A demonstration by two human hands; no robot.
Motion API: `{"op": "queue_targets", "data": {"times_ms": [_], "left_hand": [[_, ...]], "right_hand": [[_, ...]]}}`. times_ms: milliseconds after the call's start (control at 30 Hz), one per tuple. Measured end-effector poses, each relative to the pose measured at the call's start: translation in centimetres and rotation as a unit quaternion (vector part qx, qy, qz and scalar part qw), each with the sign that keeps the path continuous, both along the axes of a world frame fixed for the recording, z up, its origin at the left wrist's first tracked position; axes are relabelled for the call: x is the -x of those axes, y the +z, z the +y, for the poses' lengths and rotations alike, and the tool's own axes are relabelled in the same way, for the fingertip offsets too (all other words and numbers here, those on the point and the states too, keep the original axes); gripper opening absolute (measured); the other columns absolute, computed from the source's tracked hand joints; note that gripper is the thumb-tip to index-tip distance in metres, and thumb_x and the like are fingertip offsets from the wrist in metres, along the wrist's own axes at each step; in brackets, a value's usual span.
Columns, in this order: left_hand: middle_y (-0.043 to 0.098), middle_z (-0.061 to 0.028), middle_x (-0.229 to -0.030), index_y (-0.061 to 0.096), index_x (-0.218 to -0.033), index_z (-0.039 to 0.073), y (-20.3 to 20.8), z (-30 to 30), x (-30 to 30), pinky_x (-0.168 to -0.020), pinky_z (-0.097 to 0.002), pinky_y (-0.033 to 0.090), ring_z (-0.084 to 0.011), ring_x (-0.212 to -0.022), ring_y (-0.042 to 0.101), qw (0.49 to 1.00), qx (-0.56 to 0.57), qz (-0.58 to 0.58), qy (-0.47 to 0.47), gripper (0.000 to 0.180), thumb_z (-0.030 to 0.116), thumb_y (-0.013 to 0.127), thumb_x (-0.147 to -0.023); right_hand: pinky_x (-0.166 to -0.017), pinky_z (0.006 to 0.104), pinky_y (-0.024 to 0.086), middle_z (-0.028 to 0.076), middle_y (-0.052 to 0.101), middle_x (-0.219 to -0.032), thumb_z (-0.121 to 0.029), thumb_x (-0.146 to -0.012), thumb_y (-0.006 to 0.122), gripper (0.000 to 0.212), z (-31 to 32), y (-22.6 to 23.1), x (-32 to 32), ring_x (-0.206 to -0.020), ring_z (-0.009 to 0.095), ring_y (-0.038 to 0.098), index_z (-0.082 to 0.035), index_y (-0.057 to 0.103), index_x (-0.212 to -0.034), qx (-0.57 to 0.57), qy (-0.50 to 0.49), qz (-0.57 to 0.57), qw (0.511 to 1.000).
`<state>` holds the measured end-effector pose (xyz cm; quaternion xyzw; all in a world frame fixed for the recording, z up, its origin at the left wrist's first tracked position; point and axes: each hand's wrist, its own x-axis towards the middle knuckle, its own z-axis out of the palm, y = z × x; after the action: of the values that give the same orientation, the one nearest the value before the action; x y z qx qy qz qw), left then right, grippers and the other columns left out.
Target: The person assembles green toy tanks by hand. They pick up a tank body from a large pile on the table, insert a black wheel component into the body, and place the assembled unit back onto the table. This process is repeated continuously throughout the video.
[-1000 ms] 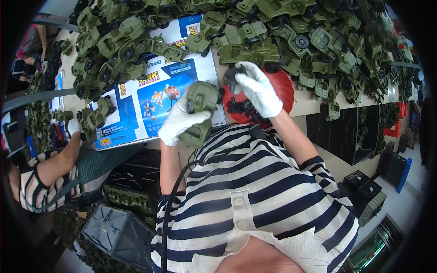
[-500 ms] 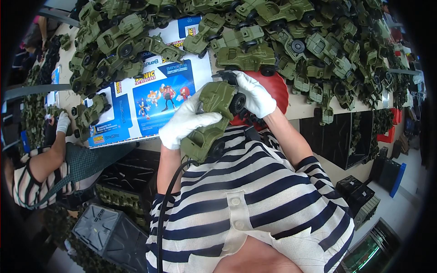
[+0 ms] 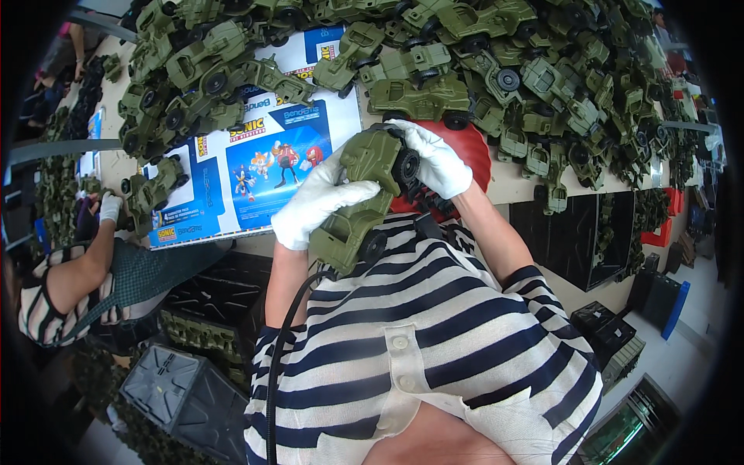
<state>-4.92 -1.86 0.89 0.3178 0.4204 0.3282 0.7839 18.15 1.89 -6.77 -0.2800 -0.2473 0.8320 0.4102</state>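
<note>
My left hand [image 3: 314,203], in a white glove, is closed round the body of an olive-green toy jeep [image 3: 353,221] with black wheels, held tilted just in front of my chest. At the jeep's far end, my gloved right hand [image 3: 435,161] pinches a black plastic part [image 3: 397,132] against the front. Most of that part is hidden by the fingers and the jeep body. Behind the right hand is a red bowl [image 3: 477,151] with black pieces in it.
Many green toy jeeps [image 3: 418,97] are heaped across the back of the table. A printed blue and white cardboard sheet [image 3: 256,209] lies at the left. A co-worker's gloved hand [image 3: 110,208] is further left. Black crates [image 3: 190,395] stand below the table.
The black part, held just off the jeep's front before, is now up against it and mostly covered. The jeep has turned slightly in my left hand.
</note>
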Motion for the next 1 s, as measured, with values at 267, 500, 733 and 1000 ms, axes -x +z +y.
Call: {"op": "queue_targets", "data": {"times_ms": [267,500,733,1000], "left_hand": [[0.061,-0.0098,-0.125,0.023,-0.154,0.0,-1.5,-0.5,-3.2,-0.093,-0.0265,0.049,-0.0112,-0.11,0.057,0.988,-0.067,0.117,0.078,0.093,0.009,0.079,-0.081],[0.051,-0.0142,-0.138,0.027,-0.151,-0.002,-5.4,1.1,-4.0,-0.108,-0.0369,0.04,-0.0235,-0.127,0.051,0.933,-0.3,-0.04,0.193,0.116,0.063,0.08,-0.07],[0.059,-0.0152,-0.119,0.055,-0.125,-0.003,-6.3,1.4,-3.8,-0.097,-0.0395,0.045,-0.028,-0.111,0.058,0.866,-0.428,0.156,0.206,0.074,0.062,0.059,-0.089],[0.057,-0.0172,-0.125,0.051,-0.13,-0.002,-6.8,2.4,-4.4,-0.101,-0.0371,0.042,-0.0282,-0.118,0.055,0.899,-0.374,0.193,0.122,0.062,0.05,0.048,-0.097]], "right_hand": [[-0.106,0.0309,0.039,0.009,0.062,-0.127,-0.033,-0.107,0.041,0.045,2.0,3.9,0.9,-0.119,0.016,0.054,0.002,0.059,-0.129,-0.181,0.014,-0.257,0.949],[-0.109,0.0356,0.038,0.017,0.058,-0.13,-0.029,-0.106,0.033,0.045,1.4,3.0,3.1,-0.122,0.027,0.055,0.001,0.057,-0.13,-0.364,-0.064,-0.392,0.843],[-0.098,0.0412,0.046,0.021,0.059,-0.12,-0.015,-0.075,0.066,0.057,-1.0,4.3,3.3,-0.112,0.037,0.058,0.001,0.053,-0.128,-0.493,-0.137,-0.396,0.763],[-0.087,0.045,0.052,0.02,0.064,-0.109,-0.011,-0.082,0.066,0.035,-1.8,2.5,3.2,-0.102,0.04,0.062,-0.004,0.06,-0.115,-0.399,-0.232,-0.455,0.761]]}}
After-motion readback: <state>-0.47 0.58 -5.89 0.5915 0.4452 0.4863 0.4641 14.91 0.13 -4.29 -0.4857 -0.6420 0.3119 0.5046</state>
